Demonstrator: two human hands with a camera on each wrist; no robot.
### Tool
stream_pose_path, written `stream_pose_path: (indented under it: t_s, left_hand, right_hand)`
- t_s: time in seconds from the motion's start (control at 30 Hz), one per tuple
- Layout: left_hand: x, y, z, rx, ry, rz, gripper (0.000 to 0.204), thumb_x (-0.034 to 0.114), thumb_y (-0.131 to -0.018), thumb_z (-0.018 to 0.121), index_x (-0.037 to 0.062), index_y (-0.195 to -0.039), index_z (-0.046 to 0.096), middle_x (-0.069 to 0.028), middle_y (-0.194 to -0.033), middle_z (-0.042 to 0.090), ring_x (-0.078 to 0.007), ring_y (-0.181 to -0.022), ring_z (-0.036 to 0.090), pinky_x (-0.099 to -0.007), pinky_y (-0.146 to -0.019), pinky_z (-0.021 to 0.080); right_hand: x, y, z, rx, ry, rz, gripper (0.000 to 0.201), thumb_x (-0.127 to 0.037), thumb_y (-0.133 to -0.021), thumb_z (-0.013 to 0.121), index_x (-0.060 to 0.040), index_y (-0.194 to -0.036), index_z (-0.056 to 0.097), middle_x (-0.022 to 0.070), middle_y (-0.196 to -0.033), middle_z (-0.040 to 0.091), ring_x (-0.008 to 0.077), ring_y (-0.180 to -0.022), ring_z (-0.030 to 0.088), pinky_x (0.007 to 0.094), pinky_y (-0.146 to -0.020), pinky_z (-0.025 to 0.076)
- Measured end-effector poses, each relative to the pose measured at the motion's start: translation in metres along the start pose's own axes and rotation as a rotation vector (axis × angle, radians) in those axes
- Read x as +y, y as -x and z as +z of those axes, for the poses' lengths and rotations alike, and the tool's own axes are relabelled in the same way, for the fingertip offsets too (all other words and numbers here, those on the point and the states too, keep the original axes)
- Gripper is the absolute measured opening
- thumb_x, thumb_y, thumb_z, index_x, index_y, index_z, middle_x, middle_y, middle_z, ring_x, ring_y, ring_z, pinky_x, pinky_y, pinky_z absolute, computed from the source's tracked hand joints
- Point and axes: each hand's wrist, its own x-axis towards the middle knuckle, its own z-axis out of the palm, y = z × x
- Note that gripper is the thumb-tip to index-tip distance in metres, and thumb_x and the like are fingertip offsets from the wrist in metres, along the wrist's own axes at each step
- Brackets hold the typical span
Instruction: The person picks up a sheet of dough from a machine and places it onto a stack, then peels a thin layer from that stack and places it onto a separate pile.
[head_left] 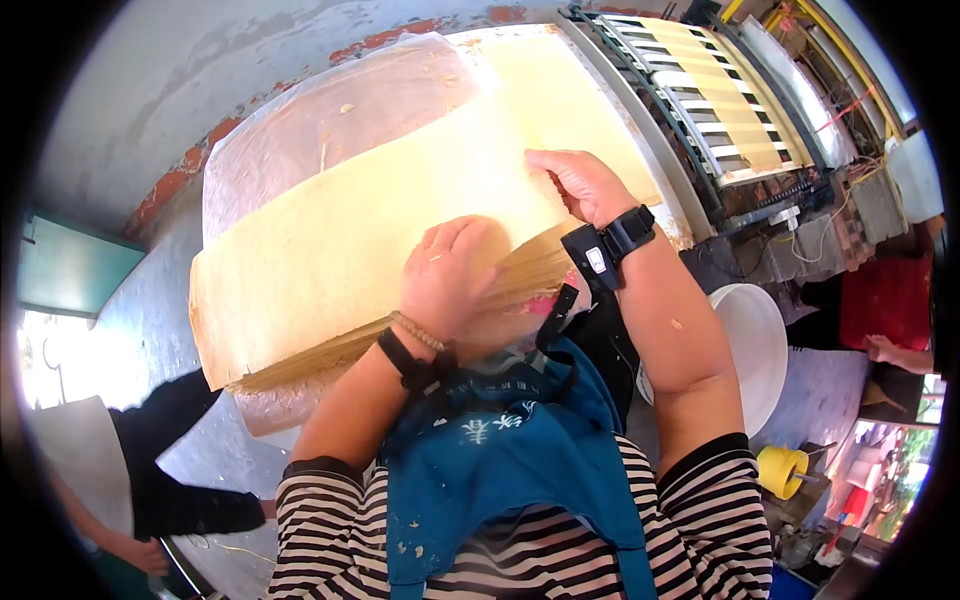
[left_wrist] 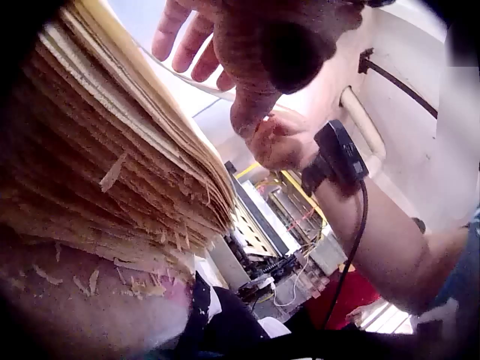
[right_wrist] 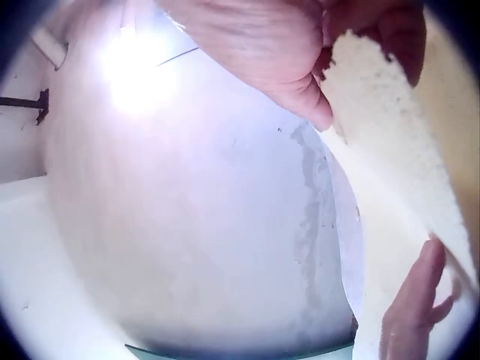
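A thick stack of thin yellow sheets (head_left: 300,270) lies in front of me, its near side showing many layers with ragged edges. My right hand (head_left: 590,185) pinches the rough edge of the top sheet (right_wrist: 394,142) between thumb and fingers, and that edge is lifted and curves in the right wrist view. Blurred in the head view, my left hand (head_left: 445,275) is low over the near part of the stack. Its fingers are extended in the left wrist view, and in the right wrist view they appear close against the raised sheet.
Clear plastic (head_left: 340,130) covers the surface behind the stack. A slatted conveyor machine (head_left: 700,90) carries a yellow strip at the back right. On my right stands a white tub (head_left: 755,350), with a yellow reel (head_left: 782,472) below it. Other people are at both sides.
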Motion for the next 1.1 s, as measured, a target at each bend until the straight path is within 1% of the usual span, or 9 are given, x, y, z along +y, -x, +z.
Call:
stream_pose_path:
  t_s: [0.17, 0.27, 0.4, 0.57, 0.67, 0.77, 0.87, 1.0, 1.1]
  left_hand:
    - [-0.007, 0.002, 0.012, -0.017, -0.057, 0.033, 0.026, 0.017, -0.079, 0.066, 0.0098, -0.104, 0.064, -0.0079, -0.098, 0.065, -0.0278, -0.089, 0.062, -0.0386, -0.074, 0.052]
    - [-0.008, 0.003, 0.009, -0.036, -0.054, -0.056, 0.022, 0.014, -0.08, 0.068, 0.0104, -0.101, 0.065, -0.007, -0.099, 0.066, -0.0281, -0.088, 0.063, -0.0381, -0.072, 0.052]
    - [-0.009, -0.003, 0.015, 0.012, -0.061, 0.052, 0.015, 0.013, -0.08, 0.067, 0.0096, -0.095, 0.066, -0.008, -0.092, 0.067, -0.0281, -0.083, 0.064, -0.0379, -0.069, 0.052]
    - [-0.005, -0.011, 0.021, 0.01, -0.123, 0.157, 0.011, 0.011, -0.079, 0.066, 0.009, -0.09, 0.067, -0.0077, -0.083, 0.066, -0.0284, -0.074, 0.064, -0.0372, -0.064, 0.051]
    - [-0.011, -0.007, 0.025, 0.102, 0.044, -0.043, 0.016, 0.01, -0.076, 0.067, 0.01, -0.092, 0.066, -0.0067, -0.088, 0.067, -0.0278, -0.076, 0.064, -0.0363, -0.064, 0.052]
    - [-0.01, -0.011, 0.007, 0.192, 0.099, -0.073, 0.02, 0.011, -0.074, 0.069, 0.0101, -0.093, 0.066, -0.0061, -0.091, 0.067, -0.0255, -0.077, 0.064, -0.0352, -0.064, 0.052]
    - [0.007, -0.012, -0.015, 0.006, -0.189, 0.27, 0.02, 0.013, -0.074, 0.071, 0.0087, -0.092, 0.066, -0.0063, -0.09, 0.067, -0.0243, -0.076, 0.065, -0.0359, -0.064, 0.052]
    - [0.004, -0.005, -0.023, -0.183, -0.016, 0.275, 0.038, 0.022, -0.074, 0.075, 0.0059, -0.107, 0.063, -0.011, -0.106, 0.065, -0.0279, -0.097, 0.062, -0.0383, -0.084, 0.05]
    - [-0.016, -0.009, -0.056, -0.006, 0.052, 0.069, 0.063, 0.03, -0.076, 0.078, 0.0044, -0.128, 0.054, -0.0153, -0.129, 0.056, -0.0302, -0.12, 0.053, -0.0401, -0.102, 0.042]
  right_hand:
    - [0.024, -0.014, -0.022, -0.008, -0.028, 0.041, 0.035, -0.028, -0.09, 0.065, 0.0024, -0.108, 0.063, 0.01, -0.092, 0.069, 0.0172, -0.075, 0.068, 0.0304, -0.068, 0.057]
    - [0.023, 0.004, -0.028, 0.099, 0.116, 0.036, 0.041, -0.039, -0.089, 0.062, -0.0008, -0.104, 0.064, 0.0073, -0.087, 0.068, 0.0141, -0.069, 0.065, 0.0284, -0.063, 0.054]
    - [0.039, 0.032, -0.049, 0.155, 0.088, 0.021, 0.037, -0.041, -0.095, 0.054, -0.0063, -0.105, 0.064, 0.0036, -0.092, 0.068, 0.0116, -0.071, 0.065, 0.0247, -0.064, 0.052]
    - [0.058, 0.045, -0.052, 0.019, -0.036, 0.037, 0.039, -0.039, -0.098, 0.049, -0.0045, -0.113, 0.061, 0.0095, -0.101, 0.069, 0.0178, -0.086, 0.068, 0.03, -0.075, 0.055]
    - [0.056, 0.046, -0.048, -0.203, -0.269, 0.01, 0.046, -0.043, -0.098, 0.048, -0.0036, -0.119, 0.058, 0.0126, -0.109, 0.067, 0.0208, -0.096, 0.067, 0.0334, -0.08, 0.055]
    - [0.033, 0.061, -0.017, -0.217, -0.4, 0.005, 0.05, -0.047, -0.098, 0.048, -0.0039, -0.122, 0.055, 0.0132, -0.112, 0.066, 0.0231, -0.1, 0.065, 0.0351, -0.083, 0.054]
    - [0.025, 0.052, 0.001, -0.236, -0.531, -0.026, 0.052, -0.045, -0.099, 0.047, -0.0012, -0.126, 0.054, 0.0164, -0.122, 0.062, 0.024, -0.108, 0.062, 0.0397, -0.089, 0.053]
    - [0.026, 0.02, -0.004, -0.103, 0.031, -0.008, 0.038, -0.024, -0.095, 0.059, 0.003, -0.121, 0.058, 0.0116, -0.108, 0.068, 0.0195, -0.091, 0.067, 0.0321, -0.081, 0.054]
    - [0.016, 0.055, 0.033, -0.101, 0.688, -0.352, 0.024, -0.015, -0.095, 0.056, -0.0034, -0.115, 0.064, 0.0053, -0.095, 0.071, 0.0176, -0.081, 0.068, 0.031, -0.073, 0.054]
